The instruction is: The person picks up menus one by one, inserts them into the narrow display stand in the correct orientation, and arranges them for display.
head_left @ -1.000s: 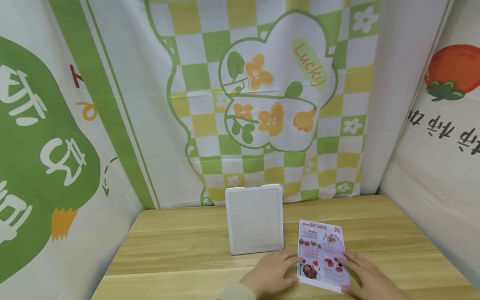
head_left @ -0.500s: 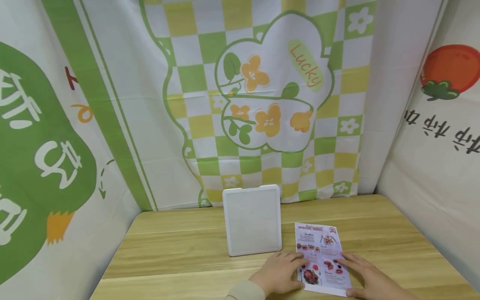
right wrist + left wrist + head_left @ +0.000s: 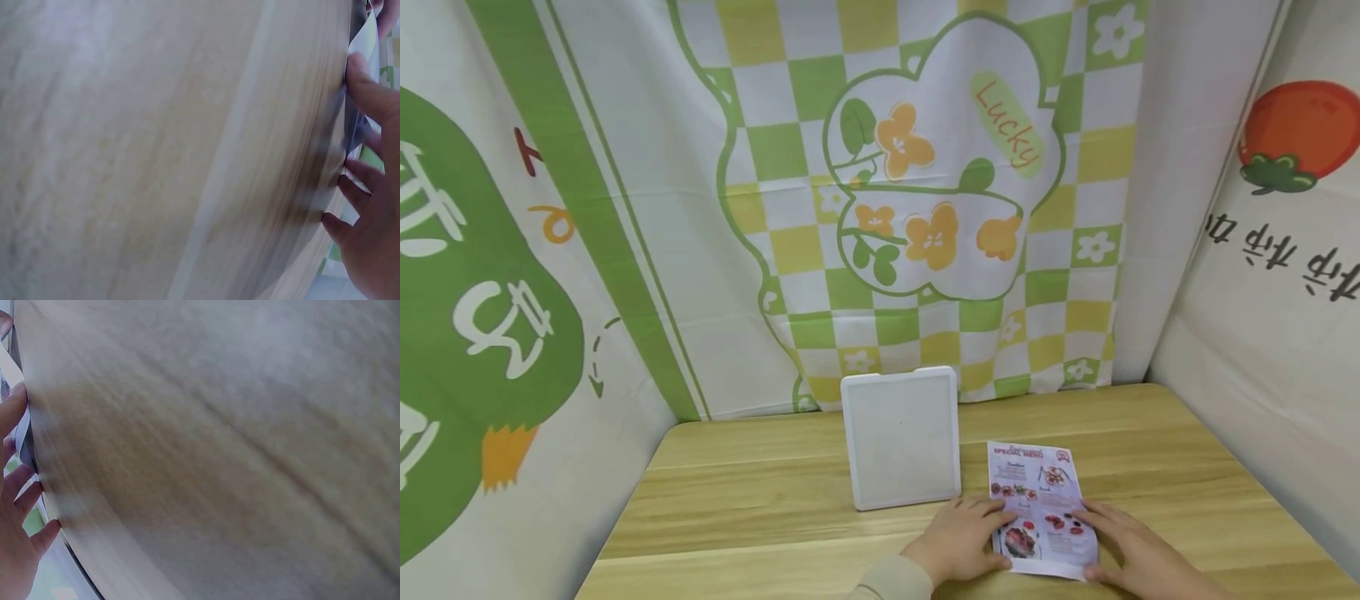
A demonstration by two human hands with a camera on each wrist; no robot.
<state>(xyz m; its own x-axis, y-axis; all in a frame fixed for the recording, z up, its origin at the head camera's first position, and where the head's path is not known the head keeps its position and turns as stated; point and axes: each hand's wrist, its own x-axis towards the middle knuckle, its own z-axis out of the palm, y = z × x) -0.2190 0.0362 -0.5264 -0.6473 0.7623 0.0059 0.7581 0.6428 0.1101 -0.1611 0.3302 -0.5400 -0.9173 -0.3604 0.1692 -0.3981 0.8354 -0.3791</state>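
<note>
A printed menu sheet headed "SPECIAL MENU", with food pictures, lies at the near right of the table in the head view. My left hand holds its left side, the index finger over the edge and the thumb at the lower corner. On the opposite side my right hand grips the right edge in the same way. Both wrist views show the sheet bowed a little off the wood between thumb and fingers, the other fingertips touching the table. Left of the sheet stands a white-framed blank panel, just beyond my left hand.
The wooden table has rounded far corners. Behind it hangs a green and yellow checked cloth with flowers and "Lucky". Printed fabric walls close in on the left and right.
The sheet has been drawn slightly toward me and turned a little, both hands staying at its edges. My left hand's fingers have moved further onto its left side.
</note>
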